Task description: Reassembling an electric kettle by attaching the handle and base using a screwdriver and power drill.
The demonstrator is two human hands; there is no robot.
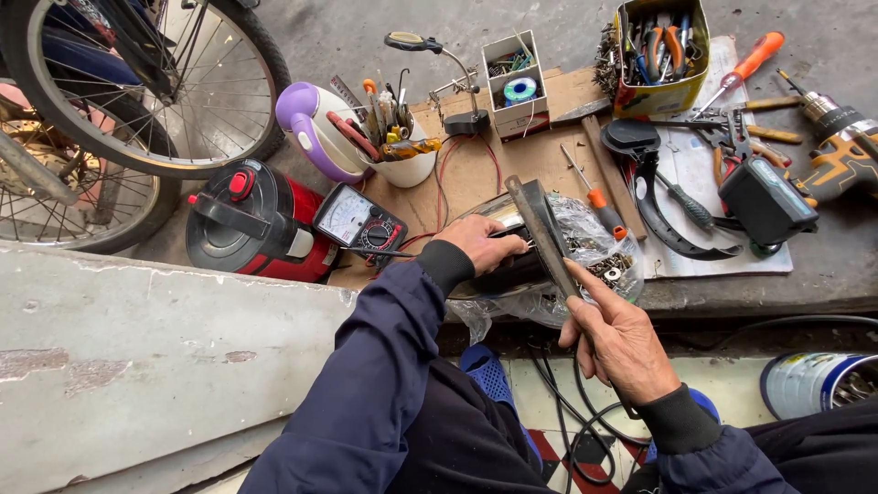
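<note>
Grip: right hand closed around the handle end of a flat metal file, forefinger laid along the blade; left hand clamped over a shiny metal casing, steadying it.

Location: casing sits at the near edge of the cardboard work mat, file crossing it from 5 o'clock up to 11 o'clock.

Handling note: judged best worked with long, level strokes, left hand pressing the casing firm so it cannot roll.

Adjacent items: plastic bag of screws touching the casing at 3 o'clock; multimeter near at 9 o'clock; orange screwdriver at 2 o'clock; black battery farther off at 3 o'clock.

Edges and room: mat's near edge drops off just under the casing; concrete slab at 8 o'clock lies open; forward stroke room toward 11 o'clock is bounded by a white cup of tools.
</note>
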